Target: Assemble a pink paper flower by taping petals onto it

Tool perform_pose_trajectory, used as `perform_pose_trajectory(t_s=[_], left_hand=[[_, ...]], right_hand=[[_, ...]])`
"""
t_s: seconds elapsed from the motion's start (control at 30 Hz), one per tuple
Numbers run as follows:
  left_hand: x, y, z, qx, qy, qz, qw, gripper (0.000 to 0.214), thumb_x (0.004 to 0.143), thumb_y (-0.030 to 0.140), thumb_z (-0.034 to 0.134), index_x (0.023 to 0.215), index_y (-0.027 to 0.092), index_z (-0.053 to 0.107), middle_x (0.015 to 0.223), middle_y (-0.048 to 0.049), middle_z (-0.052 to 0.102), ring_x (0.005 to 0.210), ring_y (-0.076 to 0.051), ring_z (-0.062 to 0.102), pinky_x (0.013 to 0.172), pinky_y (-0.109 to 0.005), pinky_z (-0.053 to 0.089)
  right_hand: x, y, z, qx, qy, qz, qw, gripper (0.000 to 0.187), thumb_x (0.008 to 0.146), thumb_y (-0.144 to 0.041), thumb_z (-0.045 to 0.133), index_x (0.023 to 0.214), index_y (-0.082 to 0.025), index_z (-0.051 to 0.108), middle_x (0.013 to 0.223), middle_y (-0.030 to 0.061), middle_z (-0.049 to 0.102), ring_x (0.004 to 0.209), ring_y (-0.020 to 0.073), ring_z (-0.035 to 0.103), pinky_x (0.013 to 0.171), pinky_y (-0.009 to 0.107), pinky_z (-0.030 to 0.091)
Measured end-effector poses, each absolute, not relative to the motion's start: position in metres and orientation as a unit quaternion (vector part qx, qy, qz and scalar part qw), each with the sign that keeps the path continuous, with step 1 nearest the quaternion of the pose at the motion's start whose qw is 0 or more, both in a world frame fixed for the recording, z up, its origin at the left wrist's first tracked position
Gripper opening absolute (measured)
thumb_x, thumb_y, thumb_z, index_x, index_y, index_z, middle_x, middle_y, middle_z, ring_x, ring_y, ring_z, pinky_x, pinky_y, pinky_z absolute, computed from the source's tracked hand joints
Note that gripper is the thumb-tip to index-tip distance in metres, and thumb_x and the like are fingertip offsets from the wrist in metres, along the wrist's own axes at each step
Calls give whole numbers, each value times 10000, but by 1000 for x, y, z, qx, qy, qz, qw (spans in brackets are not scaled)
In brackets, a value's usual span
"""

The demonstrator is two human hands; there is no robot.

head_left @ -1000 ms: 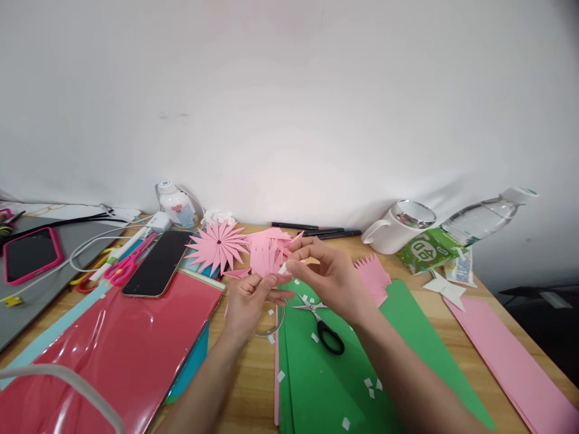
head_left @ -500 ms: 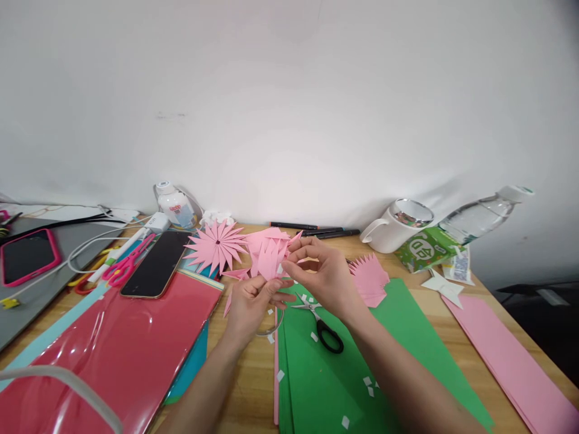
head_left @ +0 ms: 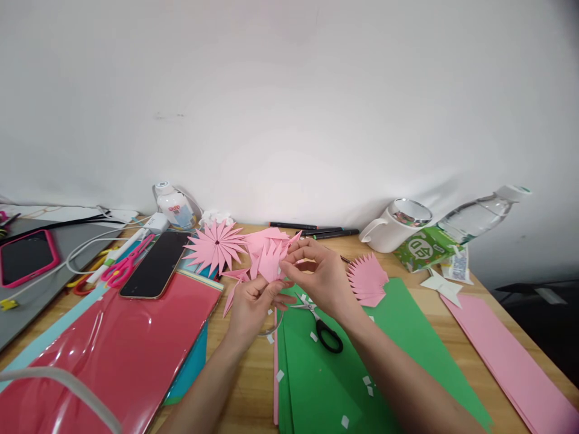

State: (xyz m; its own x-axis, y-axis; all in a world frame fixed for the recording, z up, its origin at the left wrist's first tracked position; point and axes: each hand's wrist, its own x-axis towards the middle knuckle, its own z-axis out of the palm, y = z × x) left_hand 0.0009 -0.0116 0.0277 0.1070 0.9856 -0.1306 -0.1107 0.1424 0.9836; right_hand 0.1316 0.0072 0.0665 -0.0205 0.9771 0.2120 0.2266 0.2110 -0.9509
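My left hand [head_left: 251, 304] and my right hand [head_left: 316, 276] meet over the middle of the wooden table [head_left: 244, 386], both pinching a strip of pink folded paper petals [head_left: 268, 259]. The left fingers grip its lower edge and the right fingers pinch its right end. A finished pink paper flower [head_left: 216, 246] lies just behind and to the left. Another pink fringed piece [head_left: 367, 279] rests on the green paper sheets [head_left: 344, 374] to the right of my right hand. Black-handled scissors [head_left: 320, 322] lie on the green paper under my right wrist.
Red sheets in plastic [head_left: 113, 355] and a black phone [head_left: 156, 272] lie on the left, with pink scissors [head_left: 124, 266] and a pink-cased phone [head_left: 26, 257] beyond. A white mug [head_left: 394, 226], a green packet [head_left: 425, 248], a water bottle [head_left: 482, 214], markers [head_left: 316, 230] and pink paper strips [head_left: 511, 361] are on the right.
My hands stayed together on the pink piece; the right hand shifted slightly left and down, and the petals turned a little between my fingers.
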Motion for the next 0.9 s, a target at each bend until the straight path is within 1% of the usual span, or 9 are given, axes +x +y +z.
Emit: perform_pose_trajectory(t_s=[0.17,0.33,0.47,0.53,0.6,0.67,0.73,0.8,0.9], left_hand=[[1,-11,23,455,473,483,580,354,653,467,690,538,160,556,556,-8,666,459,-191,647,452,-284,531],[0,-11,20,464,481,491,559,344,683,417,660,502,165,511,484,23,590,436,-158,616,465,-270,529],[-1,-10,21,465,498,498,536,351,684,407,648,484,167,489,458,35,538,408,-128,575,459,-254,513],[-1,-10,22,470,505,506,518,376,679,411,650,463,170,458,439,43,503,384,-110,541,436,-234,489],[-1,-10,23,475,509,510,506,393,681,423,647,457,171,444,438,41,497,374,-99,520,423,-223,469],[-1,-10,24,480,508,512,500,403,691,437,639,458,170,447,449,34,510,376,-97,514,418,-218,455],[-1,-9,25,484,506,515,494,420,697,446,638,450,169,441,440,36,489,370,-92,494,403,-209,432],[-1,-9,26,481,509,521,489,443,693,460,644,442,171,420,424,48,442,353,-80,453,380,-197,400],[-1,-8,28,475,509,528,487,483,676,490,653,438,177,372,420,60,394,334,-60,392,368,-194,386]], right_hand=[[128,6,63,-492,-605,377,499,97,700,-216,613,623,-161,634,806,45,570,731,144,562,563,243,523],[123,5,55,-486,-596,389,507,89,745,-220,595,681,-172,633,850,57,601,797,164,583,614,256,523],[116,3,49,-488,-579,407,511,140,779,-266,573,689,-172,627,868,66,628,839,177,593,641,258,509],[113,2,48,-492,-556,429,515,157,775,-294,574,699,-167,627,894,70,636,805,171,600,609,248,502],[110,0,50,-501,-527,454,515,181,760,-330,585,700,-163,624,903,69,647,706,151,602,545,236,490],[109,-1,52,-505,-514,463,517,223,751,-360,589,658,-160,613,872,67,658,635,138,593,509,232,484],[108,-2,55,-500,-516,460,522,263,764,-376,569,621,-158,605,856,71,663,631,139,599,508,234,494],[108,-3,56,-488,-522,466,522,244,765,-363,567,642,-157,615,901,79,657,666,147,616,526,239,514],[109,-4,56,-489,-527,472,510,158,732,-307,601,712,-154,634,975,85,636,690,144,630,563,247,534]])
